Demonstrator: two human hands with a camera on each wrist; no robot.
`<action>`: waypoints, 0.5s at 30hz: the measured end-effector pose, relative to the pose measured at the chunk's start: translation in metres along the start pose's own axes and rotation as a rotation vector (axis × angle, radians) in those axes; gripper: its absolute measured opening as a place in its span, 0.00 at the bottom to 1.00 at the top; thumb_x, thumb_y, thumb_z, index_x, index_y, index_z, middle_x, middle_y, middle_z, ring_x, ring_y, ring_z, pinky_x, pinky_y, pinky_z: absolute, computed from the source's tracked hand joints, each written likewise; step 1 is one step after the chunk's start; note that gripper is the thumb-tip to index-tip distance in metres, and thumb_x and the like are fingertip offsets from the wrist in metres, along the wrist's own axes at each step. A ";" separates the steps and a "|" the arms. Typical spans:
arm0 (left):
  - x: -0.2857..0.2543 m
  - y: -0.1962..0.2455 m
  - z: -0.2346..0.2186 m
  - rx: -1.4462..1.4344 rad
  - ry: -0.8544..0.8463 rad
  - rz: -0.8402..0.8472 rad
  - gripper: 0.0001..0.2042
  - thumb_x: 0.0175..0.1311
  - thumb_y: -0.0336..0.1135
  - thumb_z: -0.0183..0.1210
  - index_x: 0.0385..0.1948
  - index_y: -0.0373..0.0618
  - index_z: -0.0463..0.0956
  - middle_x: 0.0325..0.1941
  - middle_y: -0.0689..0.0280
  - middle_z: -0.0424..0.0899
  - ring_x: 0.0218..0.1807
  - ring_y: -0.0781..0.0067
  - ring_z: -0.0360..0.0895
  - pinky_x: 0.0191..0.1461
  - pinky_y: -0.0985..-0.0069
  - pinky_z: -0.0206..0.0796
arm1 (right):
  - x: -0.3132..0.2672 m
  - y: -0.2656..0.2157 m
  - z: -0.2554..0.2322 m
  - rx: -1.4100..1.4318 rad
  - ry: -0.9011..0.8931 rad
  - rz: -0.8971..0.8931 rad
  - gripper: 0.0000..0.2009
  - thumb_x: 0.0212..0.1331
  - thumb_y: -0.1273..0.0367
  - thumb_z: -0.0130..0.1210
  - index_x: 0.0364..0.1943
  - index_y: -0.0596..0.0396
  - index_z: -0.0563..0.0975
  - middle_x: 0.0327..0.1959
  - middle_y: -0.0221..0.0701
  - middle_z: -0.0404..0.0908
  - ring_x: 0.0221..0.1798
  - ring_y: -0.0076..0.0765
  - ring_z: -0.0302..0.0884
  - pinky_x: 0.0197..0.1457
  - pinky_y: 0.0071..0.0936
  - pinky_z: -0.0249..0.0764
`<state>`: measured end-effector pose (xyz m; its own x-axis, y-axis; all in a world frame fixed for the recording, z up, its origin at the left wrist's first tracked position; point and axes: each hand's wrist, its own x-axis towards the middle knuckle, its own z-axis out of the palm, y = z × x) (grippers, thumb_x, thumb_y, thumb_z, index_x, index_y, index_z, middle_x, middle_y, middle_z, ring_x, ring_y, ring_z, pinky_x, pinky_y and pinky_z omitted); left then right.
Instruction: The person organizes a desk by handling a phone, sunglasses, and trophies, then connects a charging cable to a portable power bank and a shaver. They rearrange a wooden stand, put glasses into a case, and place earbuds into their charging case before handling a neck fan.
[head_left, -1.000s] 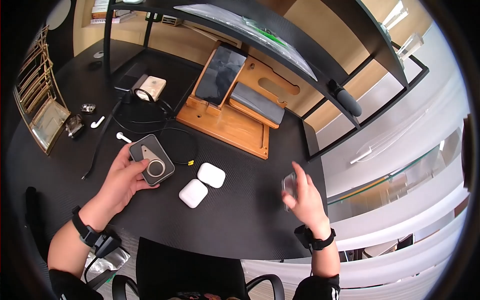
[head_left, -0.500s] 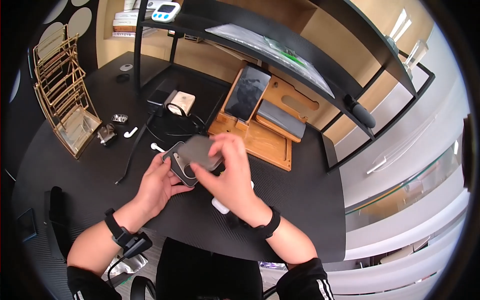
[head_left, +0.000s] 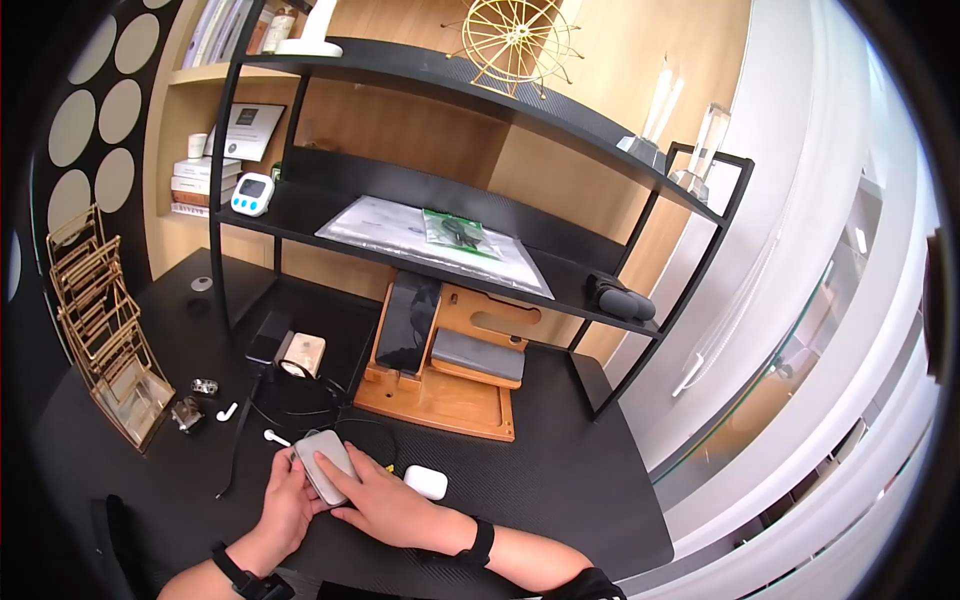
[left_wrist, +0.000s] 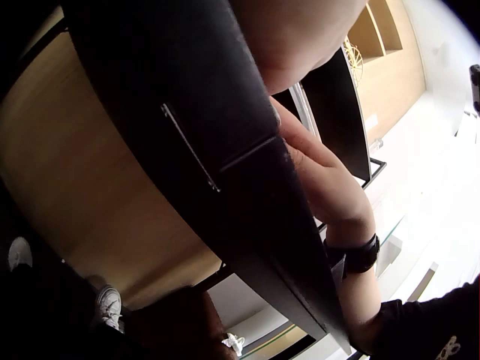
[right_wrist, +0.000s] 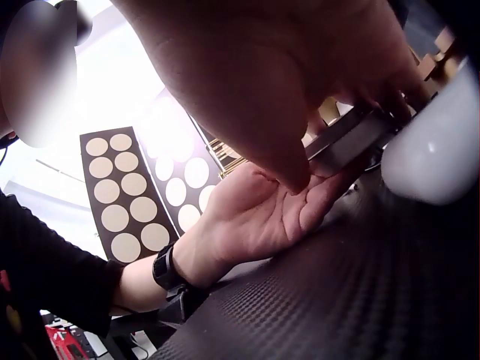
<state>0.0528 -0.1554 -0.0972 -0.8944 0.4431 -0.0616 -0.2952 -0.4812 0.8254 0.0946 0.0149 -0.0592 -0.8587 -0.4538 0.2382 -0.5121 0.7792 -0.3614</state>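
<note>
A: Big stuff first?
B: Tabletop (head_left: 560, 500) carries the lot. Wooden stand (head_left: 470, 415) sits beyond the hands, phone propped on it.

A: Hands?
B: Right hand (head_left: 388, 503): partly open, fingers over the top and far edge, thumb on the near side. Was above with a blurred flat piece half a second ago; now down on the case. Left hand (head_left: 285, 512): curled at the left side and underneath, holding.

A: So where's the flat case (right_wrist: 345, 154)?
B: Between both hands, near side of the tabletop. Pale cover (head_left: 318, 478) now lies over it; the ring inside, visible earlier, is hidden. Reads as covered, both hands steadying it. Can't tell if it's fully seated.

A: Smaller bits?
B: White case (head_left: 426, 483) just right of the right hand. One white earbud (head_left: 276, 438) just beyond the flat case, another earbud (head_left: 227, 411) farther left. Neither touched.
</note>
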 end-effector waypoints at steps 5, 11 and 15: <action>-0.001 0.003 0.003 0.022 -0.028 0.000 0.13 0.73 0.41 0.42 0.53 0.49 0.57 0.54 0.60 0.72 0.51 0.67 0.77 0.51 0.66 0.75 | -0.002 -0.002 -0.001 0.000 -0.017 0.002 0.33 0.63 0.64 0.51 0.71 0.43 0.50 0.64 0.62 0.53 0.62 0.68 0.62 0.61 0.41 0.67; 0.003 0.003 -0.001 0.022 -0.036 -0.033 0.13 0.71 0.38 0.47 0.52 0.47 0.59 0.52 0.60 0.72 0.51 0.66 0.77 0.47 0.65 0.77 | 0.001 -0.002 -0.013 0.129 -0.137 0.071 0.32 0.63 0.64 0.52 0.70 0.43 0.53 0.62 0.50 0.58 0.58 0.59 0.68 0.58 0.38 0.69; 0.000 0.000 -0.001 0.098 -0.060 -0.045 0.15 0.71 0.36 0.47 0.56 0.48 0.56 0.52 0.61 0.71 0.50 0.70 0.75 0.47 0.69 0.76 | 0.003 -0.002 -0.019 0.268 -0.116 0.143 0.35 0.60 0.59 0.55 0.69 0.47 0.54 0.52 0.49 0.66 0.50 0.59 0.72 0.51 0.42 0.72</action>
<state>0.0523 -0.1564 -0.0976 -0.8585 0.5082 -0.0688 -0.2977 -0.3846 0.8738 0.0940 0.0201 -0.0404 -0.9113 -0.4059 0.0693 -0.3602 0.7044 -0.6116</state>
